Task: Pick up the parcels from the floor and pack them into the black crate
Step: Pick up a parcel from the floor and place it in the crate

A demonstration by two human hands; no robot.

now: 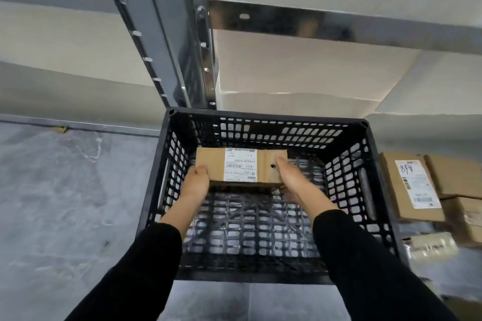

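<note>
A black lattice crate (360,185) stands on the grey floor in front of me. Inside it, near the far wall, is a flat cardboard parcel (211,163) with a white shipping label on top. My left hand (197,180) grips the parcel's left end. Against its right end my right hand (290,177) presses, fingers flat along the side. Both forearms in black sleeves reach down into the crate. Whether the parcel rests on the crate bottom I cannot tell. Beyond the parcel the crate holds nothing else that I can see.
More cardboard parcels (414,187) with labels lie stacked on the floor right of the crate, plus a pale wrapped packet (433,245). A grey metal shelf upright (167,34) and its beam (339,23) rise behind the crate. Grey floor (65,203) spreads to the left.
</note>
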